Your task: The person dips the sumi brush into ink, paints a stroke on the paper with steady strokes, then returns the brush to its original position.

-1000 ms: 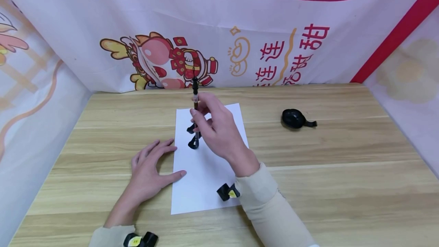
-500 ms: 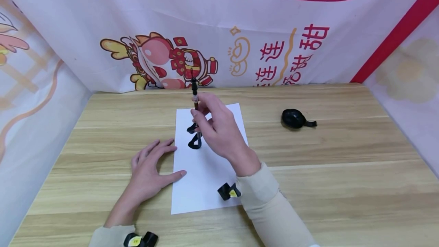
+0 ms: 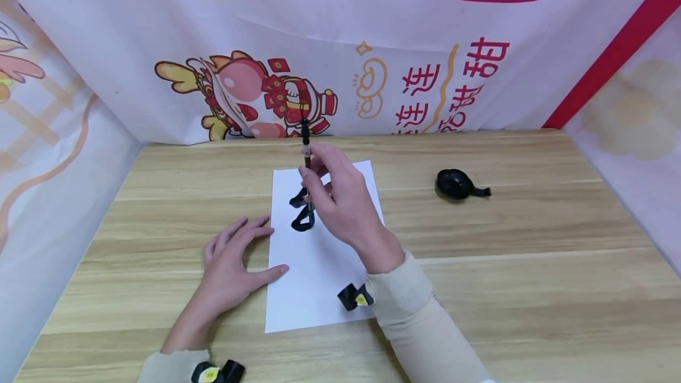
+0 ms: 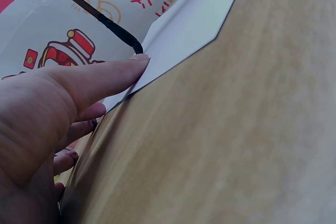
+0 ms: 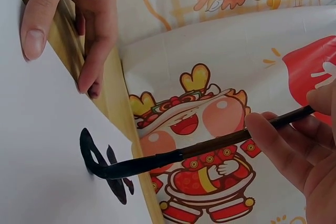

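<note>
My right hand (image 3: 343, 200) pinches the shaft of an ink brush (image 5: 220, 142), held nearly upright over a white sheet of paper (image 3: 314, 288). In the right wrist view the brush's black tip bends against the paper at the end of a wet, looping ink stroke (image 5: 86, 142). Further dark strokes (image 3: 298, 198) lie just above that loop, partly behind the brush and fingers. On the sheet's left edge rests my left hand (image 3: 229, 270), fingers spread, with the thumb (image 4: 113, 77) lying on the paper and the other fingertips at its border.
A round black object with a short tail (image 3: 454, 184) lies right of the paper on the wooden table (image 3: 511, 300). Printed cloth (image 3: 213, 10) hangs along the table's back and sides. Black wrist cameras (image 3: 218, 372) with yellow labels are strapped on both sleeves.
The brush has shifted slightly to the right with my right hand, and the lower ink stroke has grown along its bottom and right side. My left hand stays still.
</note>
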`<state>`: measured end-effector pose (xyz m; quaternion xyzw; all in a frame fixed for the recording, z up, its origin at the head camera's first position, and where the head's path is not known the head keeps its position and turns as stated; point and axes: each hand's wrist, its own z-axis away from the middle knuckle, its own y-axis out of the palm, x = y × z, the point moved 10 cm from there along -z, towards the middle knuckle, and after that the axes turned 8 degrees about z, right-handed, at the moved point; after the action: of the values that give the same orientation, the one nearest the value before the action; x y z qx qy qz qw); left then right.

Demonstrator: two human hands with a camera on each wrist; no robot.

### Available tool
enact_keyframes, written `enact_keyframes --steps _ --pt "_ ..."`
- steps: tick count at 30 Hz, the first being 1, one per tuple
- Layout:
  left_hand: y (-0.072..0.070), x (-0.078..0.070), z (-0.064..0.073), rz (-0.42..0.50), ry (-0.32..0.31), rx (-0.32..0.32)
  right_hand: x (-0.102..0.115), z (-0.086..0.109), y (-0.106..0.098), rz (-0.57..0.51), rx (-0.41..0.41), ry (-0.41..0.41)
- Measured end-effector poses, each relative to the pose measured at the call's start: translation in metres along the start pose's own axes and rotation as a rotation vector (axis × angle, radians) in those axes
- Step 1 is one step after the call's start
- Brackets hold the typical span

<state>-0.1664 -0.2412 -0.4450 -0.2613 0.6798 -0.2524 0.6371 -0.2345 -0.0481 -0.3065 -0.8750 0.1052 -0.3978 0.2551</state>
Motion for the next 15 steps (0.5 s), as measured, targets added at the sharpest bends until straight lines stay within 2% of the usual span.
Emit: enact_keyframes --steps 15 --pt "0.0004 0.0003 0.0001 -0.002 -0.002 0.0 0.0001 -0.0005 -0.0032 0.052 -0.038 0.008"
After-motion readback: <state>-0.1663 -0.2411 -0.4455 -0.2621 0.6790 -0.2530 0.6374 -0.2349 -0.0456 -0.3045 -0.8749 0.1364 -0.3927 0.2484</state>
